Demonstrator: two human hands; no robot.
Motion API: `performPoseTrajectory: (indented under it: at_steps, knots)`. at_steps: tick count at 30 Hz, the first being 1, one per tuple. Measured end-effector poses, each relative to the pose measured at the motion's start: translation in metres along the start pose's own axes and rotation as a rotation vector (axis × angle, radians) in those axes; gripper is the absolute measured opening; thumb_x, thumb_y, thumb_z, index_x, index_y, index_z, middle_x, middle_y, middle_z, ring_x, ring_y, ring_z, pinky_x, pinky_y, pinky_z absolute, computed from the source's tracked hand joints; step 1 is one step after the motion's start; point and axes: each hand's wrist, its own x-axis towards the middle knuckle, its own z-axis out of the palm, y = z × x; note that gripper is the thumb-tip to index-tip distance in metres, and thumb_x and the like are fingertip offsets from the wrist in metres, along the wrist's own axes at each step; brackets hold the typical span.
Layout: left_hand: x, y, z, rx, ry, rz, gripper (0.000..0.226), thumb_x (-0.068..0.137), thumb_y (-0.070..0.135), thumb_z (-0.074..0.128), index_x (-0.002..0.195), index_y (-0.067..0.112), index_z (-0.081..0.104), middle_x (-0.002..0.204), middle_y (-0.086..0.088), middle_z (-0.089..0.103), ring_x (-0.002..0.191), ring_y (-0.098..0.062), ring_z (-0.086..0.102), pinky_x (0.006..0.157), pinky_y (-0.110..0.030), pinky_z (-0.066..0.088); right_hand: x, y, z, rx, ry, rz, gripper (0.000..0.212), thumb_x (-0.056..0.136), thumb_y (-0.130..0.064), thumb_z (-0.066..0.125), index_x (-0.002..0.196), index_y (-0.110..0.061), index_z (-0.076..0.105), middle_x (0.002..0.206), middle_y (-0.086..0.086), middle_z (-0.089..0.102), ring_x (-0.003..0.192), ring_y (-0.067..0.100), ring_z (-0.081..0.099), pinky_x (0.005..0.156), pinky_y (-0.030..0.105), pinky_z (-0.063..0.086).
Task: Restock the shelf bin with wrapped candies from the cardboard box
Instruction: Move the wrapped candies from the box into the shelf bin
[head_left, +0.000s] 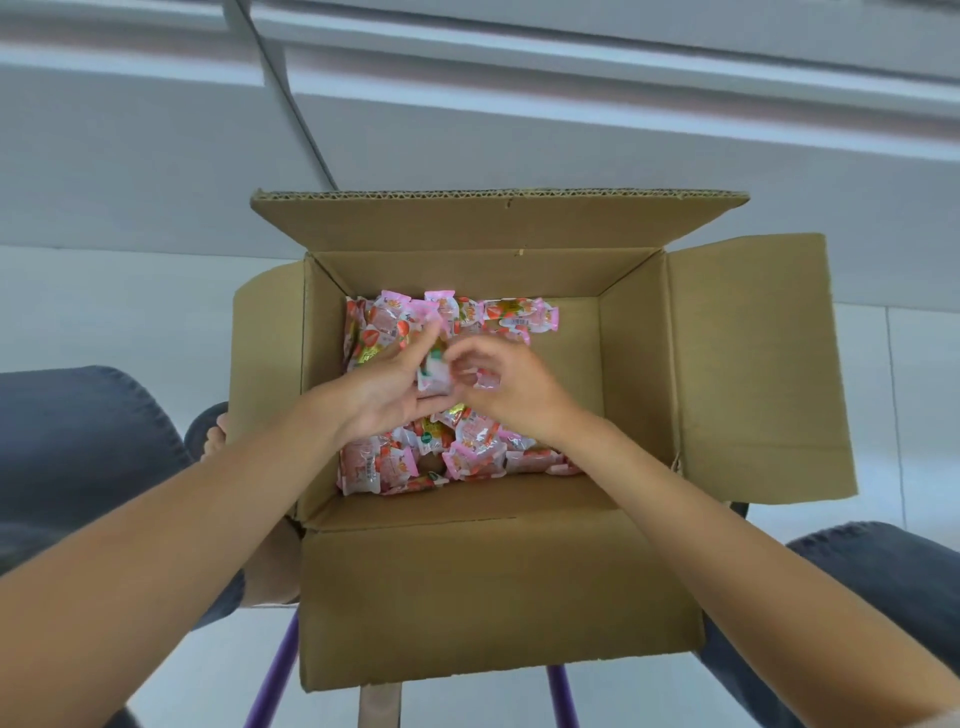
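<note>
An open cardboard box (639, 384) stands in front of me with its flaps folded out. Several pink and red wrapped candies (467, 452) lie on its floor, mostly along the left and back. Both my hands are inside the box, close together above the pile. My left hand (387, 389) holds a few candies (434, 371) between palm and fingers. My right hand (511, 387) has curled fingers that pinch a candy next to the left hand's bundle. The shelf bin is not in view.
The right part of the box floor (571, 364) is bare cardboard. The box rests on a stool with purple legs (275, 670). My knees in blue jeans (78, 441) flank it. A white shelf front (519, 104) rises behind on a pale tiled floor.
</note>
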Motion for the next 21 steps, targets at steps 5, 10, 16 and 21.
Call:
performPoseTrajectory:
  at_steps: [5, 10, 16, 21]
  knots:
    - [-0.003, 0.007, -0.017, -0.069, 0.054, -0.005, 0.044, 0.097, 0.015, 0.057, 0.139, 0.006, 0.045, 0.12, -0.016, 0.069, 0.098, -0.022, 0.071, 0.074, -0.039, 0.061, 0.016, 0.033, 0.0, -0.033, 0.086, 0.256, 0.027, 0.09, -0.009, 0.067, 0.117, -0.012, 0.065, 0.114, -0.001, 0.065, 0.106, 0.012, 0.06, 0.102, 0.031, 0.046]
    - [-0.009, 0.003, -0.029, -0.053, 0.054, -0.022, 0.031, 0.101, 0.015, 0.05, 0.131, 0.007, 0.05, 0.125, -0.016, 0.067, 0.103, -0.024, 0.067, 0.083, -0.042, 0.06, 0.037, 0.085, 0.046, -0.367, 0.009, 0.404, 0.064, 0.083, -0.03, 0.074, 0.139, -0.012, 0.048, 0.134, 0.008, 0.053, 0.128, 0.025, 0.047, 0.106, 0.039, 0.041]
    - [-0.01, 0.002, -0.043, -0.115, 0.064, -0.033, 0.039, 0.095, 0.009, 0.045, 0.133, 0.003, 0.05, 0.127, -0.015, 0.066, 0.119, -0.028, 0.062, 0.092, -0.047, 0.056, 0.045, 0.094, 0.063, -0.48, 0.126, 0.258, 0.049, 0.085, -0.034, 0.072, 0.128, -0.014, 0.06, 0.129, 0.007, 0.049, 0.12, 0.024, 0.044, 0.103, 0.035, 0.04]
    - [-0.01, 0.003, -0.048, -0.092, 0.093, -0.013, 0.026, 0.096, 0.007, 0.045, 0.12, 0.006, 0.053, 0.124, -0.015, 0.068, 0.119, -0.029, 0.063, 0.095, -0.049, 0.054, 0.046, 0.077, 0.044, -0.164, 0.126, 0.306, 0.004, 0.09, -0.006, 0.065, 0.092, -0.01, 0.065, 0.1, 0.007, 0.064, 0.097, 0.019, 0.058, 0.087, 0.032, 0.044]
